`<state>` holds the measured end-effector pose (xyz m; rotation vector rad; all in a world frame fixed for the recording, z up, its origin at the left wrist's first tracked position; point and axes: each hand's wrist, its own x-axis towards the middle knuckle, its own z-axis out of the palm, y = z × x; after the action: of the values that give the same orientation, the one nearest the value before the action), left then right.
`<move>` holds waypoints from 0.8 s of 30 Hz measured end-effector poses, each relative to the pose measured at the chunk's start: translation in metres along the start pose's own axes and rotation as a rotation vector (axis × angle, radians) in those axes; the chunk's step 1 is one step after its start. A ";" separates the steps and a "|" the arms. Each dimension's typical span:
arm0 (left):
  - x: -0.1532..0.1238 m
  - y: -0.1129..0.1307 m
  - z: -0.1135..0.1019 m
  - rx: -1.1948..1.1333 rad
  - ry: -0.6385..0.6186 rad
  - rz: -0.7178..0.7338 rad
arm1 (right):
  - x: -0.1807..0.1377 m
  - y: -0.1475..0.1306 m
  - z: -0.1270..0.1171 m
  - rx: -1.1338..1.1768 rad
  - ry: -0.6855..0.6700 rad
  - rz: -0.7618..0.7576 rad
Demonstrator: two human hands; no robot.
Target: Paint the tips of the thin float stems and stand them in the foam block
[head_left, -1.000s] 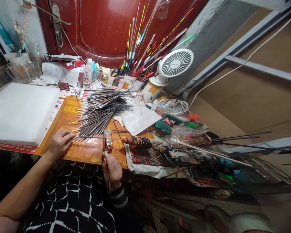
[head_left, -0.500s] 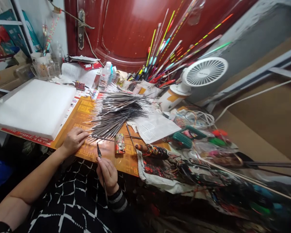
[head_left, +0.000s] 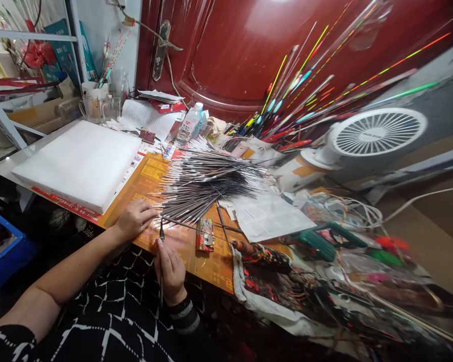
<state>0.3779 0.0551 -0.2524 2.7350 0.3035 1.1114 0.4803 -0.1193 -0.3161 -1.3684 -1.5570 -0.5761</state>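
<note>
My left hand (head_left: 138,219) rests at the table's front edge, its fingertips pinched on the pale end of a thin dark stick (head_left: 186,224). The stick points right, across a small colourful box (head_left: 205,235). My right hand (head_left: 170,266) grips a dark-handled paintbrush (head_left: 162,233) like a pen, black bristles upward. Its tip is at the stick close to my left fingertips; whether they touch I cannot tell. Just beyond lies a big pile of similar dark sticks (head_left: 207,181) with white ends pointing left.
A white foam block (head_left: 79,166) lies to the left. Behind the pile stand a plastic bottle (head_left: 189,123), containers of bright slender rods and a white fan (head_left: 377,131). Paper (head_left: 272,213), a paint-stained cloth (head_left: 272,306), a green-handled tool (head_left: 320,244) and cables crowd the right.
The view has turned left, so the scene sits farther right. The brush tip has come up closer to the stick, while my left hand keeps its pinch.
</note>
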 end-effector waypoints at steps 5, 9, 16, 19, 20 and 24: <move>0.000 0.001 0.000 -0.006 0.019 0.003 | -0.002 0.000 0.002 -0.027 0.001 -0.003; 0.001 0.001 0.000 -0.008 0.045 0.012 | -0.003 0.000 0.002 -0.045 -0.003 0.001; 0.001 0.002 -0.001 0.014 0.036 0.011 | -0.001 -0.001 0.002 -0.039 -0.007 0.005; 0.001 0.001 -0.001 0.022 0.027 0.008 | -0.001 -0.001 0.002 -0.052 -0.009 0.010; 0.001 0.001 -0.001 0.022 0.024 0.005 | -0.001 -0.001 0.002 -0.058 -0.010 0.014; 0.000 0.001 0.000 0.021 0.014 -0.006 | -0.002 -0.001 0.002 -0.060 -0.014 0.014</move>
<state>0.3782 0.0545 -0.2523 2.7439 0.3264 1.1325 0.4784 -0.1187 -0.3189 -1.4305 -1.5512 -0.6097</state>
